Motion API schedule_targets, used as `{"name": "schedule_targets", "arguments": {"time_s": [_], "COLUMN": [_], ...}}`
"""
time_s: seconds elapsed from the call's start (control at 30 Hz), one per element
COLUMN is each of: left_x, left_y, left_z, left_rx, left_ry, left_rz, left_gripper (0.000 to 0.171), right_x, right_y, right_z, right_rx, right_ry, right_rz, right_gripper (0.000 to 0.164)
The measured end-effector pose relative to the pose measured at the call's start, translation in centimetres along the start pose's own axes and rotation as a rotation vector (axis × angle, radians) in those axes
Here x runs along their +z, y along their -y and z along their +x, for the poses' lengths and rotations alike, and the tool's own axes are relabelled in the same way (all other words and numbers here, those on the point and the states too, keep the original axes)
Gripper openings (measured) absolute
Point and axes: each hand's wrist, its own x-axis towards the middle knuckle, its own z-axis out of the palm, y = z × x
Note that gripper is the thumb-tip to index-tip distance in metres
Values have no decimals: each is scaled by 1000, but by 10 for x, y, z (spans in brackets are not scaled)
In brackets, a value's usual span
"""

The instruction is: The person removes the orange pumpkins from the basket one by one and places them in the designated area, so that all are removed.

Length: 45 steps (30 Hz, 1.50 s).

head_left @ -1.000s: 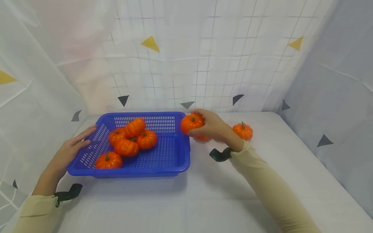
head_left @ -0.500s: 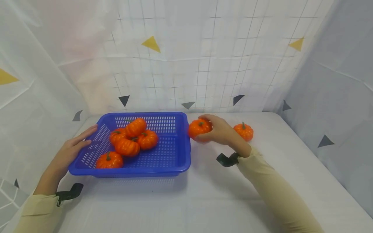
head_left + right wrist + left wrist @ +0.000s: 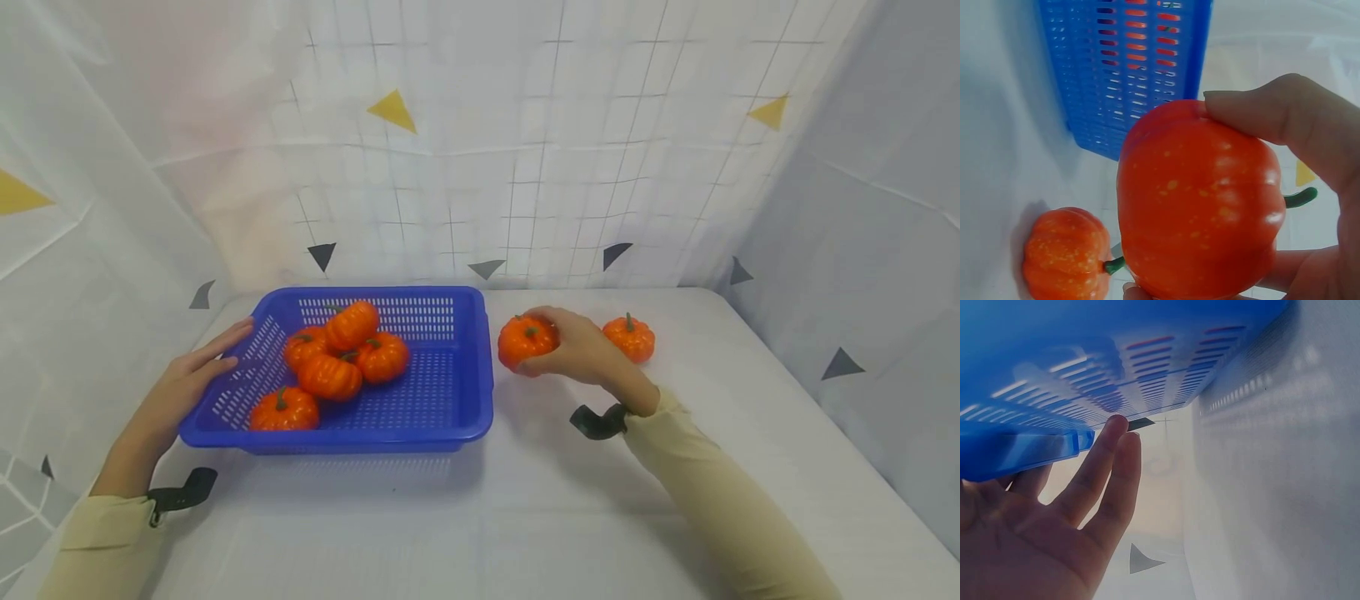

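Note:
My right hand grips a small orange pumpkin with a green stem, thumb on one side and fingers on the other. It is just right of the blue basket, a gap showing between them in the head view. Another pumpkin lies on the table behind it, mostly hidden in the head view. My left hand rests on the basket's left rim with fingers extended. In the left wrist view, two fingertips lie under the rim by the slotted outer wall.
Several orange pumpkins sit in the basket, mostly in its left half. One more pumpkin stands on the white table, right of my right hand. A white sheet hangs behind the table.
My right hand has moved right and slightly nearer with the pumpkin, from the basket's right rim to clear of it. My left hand and the basket have stayed in place.

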Motion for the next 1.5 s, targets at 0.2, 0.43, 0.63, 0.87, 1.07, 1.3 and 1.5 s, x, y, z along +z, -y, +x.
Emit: {"name": "schedule_targets", "arguments": {"time_s": [0.2, 0.43, 0.63, 0.87, 1.07, 1.3, 1.5], "left_x": [-1, 0, 0, 1, 1, 1, 0], "left_y": [1, 1, 1, 0, -1, -1, -1], "left_z": [0, 0, 1, -1, -1, -1, -1], "left_rx": [9, -1, -3, 14, 15, -7, -1], "left_ry": [-4, 0, 1, -3, 1, -6, -1], "left_rz": [-2, -3, -9, -11, -9, -9, -8], "left_gripper": [51, 52, 52, 52, 52, 52, 52], "right_x": [3, 9, 14, 21, 26, 30, 34], "right_y": [-7, -13, -22, -29, -30, -34, -37], "right_z": [-2, -6, -7, -7, -7, -4, -2], "right_rx": [-23, -24, -39, -54, -59, -53, -34], "right_ry": [1, 22, 16, 17, 7, 13, 18], "right_rz": [-37, -52, -95, -99, -135, -164, -175], "right_gripper": [83, 88, 83, 76, 72, 70, 70]}}
